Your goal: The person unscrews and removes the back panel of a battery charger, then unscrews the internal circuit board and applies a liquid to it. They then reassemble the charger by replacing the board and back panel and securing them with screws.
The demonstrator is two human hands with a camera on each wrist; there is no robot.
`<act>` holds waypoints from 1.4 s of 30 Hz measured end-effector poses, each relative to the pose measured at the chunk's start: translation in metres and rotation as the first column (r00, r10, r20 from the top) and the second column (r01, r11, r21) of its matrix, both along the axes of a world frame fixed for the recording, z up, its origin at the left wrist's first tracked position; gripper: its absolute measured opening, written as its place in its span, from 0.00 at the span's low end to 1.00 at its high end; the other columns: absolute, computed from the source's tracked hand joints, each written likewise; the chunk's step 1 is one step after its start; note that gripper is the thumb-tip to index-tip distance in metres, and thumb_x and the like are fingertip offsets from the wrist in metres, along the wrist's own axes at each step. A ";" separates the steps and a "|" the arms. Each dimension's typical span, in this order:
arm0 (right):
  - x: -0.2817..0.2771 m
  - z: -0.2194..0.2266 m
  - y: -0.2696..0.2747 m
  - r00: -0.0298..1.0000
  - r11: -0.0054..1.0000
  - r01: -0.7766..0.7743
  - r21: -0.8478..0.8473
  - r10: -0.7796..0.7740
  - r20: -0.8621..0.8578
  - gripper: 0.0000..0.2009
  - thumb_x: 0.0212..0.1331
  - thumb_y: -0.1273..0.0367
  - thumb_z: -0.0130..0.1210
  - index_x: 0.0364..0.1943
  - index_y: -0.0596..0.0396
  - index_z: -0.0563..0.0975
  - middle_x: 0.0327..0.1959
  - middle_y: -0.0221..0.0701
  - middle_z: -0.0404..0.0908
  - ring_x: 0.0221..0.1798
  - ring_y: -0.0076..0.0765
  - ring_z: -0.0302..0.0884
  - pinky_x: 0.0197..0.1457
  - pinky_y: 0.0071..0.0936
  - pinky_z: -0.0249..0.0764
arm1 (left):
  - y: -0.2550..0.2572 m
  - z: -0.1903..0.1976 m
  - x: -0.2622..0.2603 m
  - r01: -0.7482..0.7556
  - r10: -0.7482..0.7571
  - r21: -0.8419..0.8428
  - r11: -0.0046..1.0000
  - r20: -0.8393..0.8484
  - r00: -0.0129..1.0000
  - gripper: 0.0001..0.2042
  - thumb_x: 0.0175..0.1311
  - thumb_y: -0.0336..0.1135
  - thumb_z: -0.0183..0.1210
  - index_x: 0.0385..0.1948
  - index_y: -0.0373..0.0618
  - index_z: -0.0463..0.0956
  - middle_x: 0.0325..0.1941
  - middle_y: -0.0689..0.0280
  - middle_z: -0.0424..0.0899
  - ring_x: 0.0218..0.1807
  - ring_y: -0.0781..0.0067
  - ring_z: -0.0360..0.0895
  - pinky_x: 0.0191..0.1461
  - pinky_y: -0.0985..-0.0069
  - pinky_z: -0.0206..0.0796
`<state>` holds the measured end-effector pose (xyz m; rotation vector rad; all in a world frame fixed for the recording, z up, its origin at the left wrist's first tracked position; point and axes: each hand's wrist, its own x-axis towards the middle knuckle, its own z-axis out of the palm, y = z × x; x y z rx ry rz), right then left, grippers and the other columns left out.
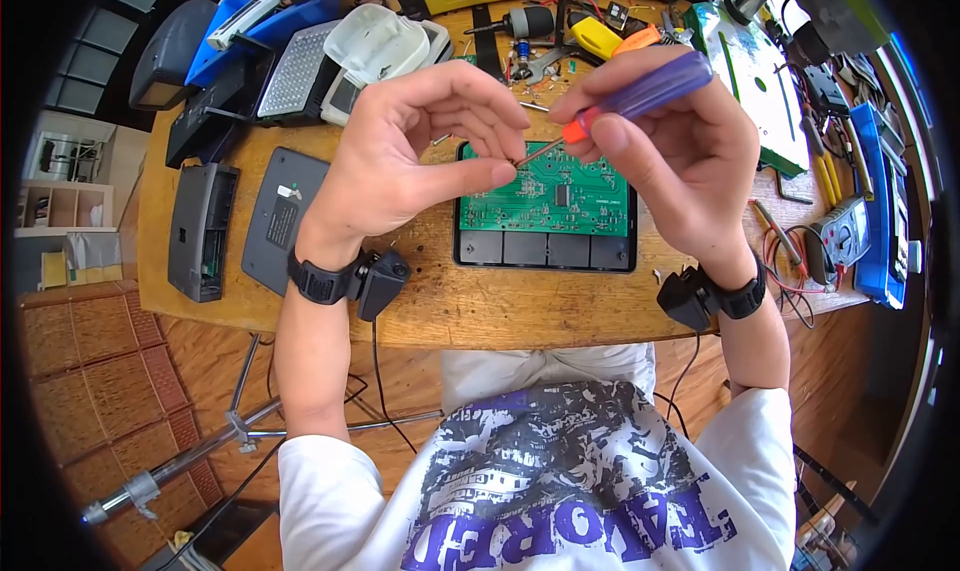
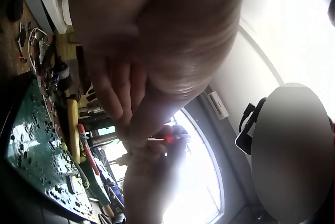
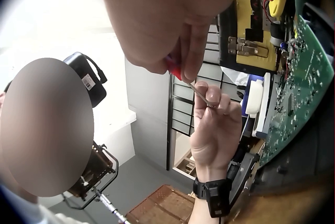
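The right hand (image 1: 690, 161) grips a screwdriver (image 1: 655, 84) with a purple handle and red collar, its shaft slanting down to the left. At the shaft's tip, the left hand (image 1: 410, 161) pinches with thumb and forefinger; whether a small part is held there is too small to tell. Both hands are raised over a green circuit board (image 1: 560, 196) in a black casing (image 1: 545, 251). In the right wrist view the shaft (image 3: 199, 94) reaches the fingertips of the left hand (image 3: 214, 135).
Left of the board lie a dark panel (image 1: 275, 216) and a black device (image 1: 200, 233). Behind are a clear plastic box (image 1: 375, 46), pliers and loose tools. At the right stand another board (image 1: 755, 81), a multimeter (image 1: 845, 236) and a blue tray (image 1: 885, 261).
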<state>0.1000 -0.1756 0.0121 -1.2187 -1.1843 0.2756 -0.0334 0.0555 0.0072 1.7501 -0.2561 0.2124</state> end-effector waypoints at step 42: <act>-0.019 -0.016 0.015 0.974 0.984 0.002 -0.179 0.039 0.225 0.18 0.66 0.74 0.70 0.57 0.57 0.78 0.40 0.34 0.91 0.42 0.39 0.94 0.45 0.31 0.88 | 0.000 0.001 -0.003 0.114 -0.023 0.485 0.867 -0.189 0.982 0.13 0.55 0.28 0.79 0.39 0.39 0.85 0.36 0.63 0.90 0.38 0.69 0.84 0.49 0.72 0.76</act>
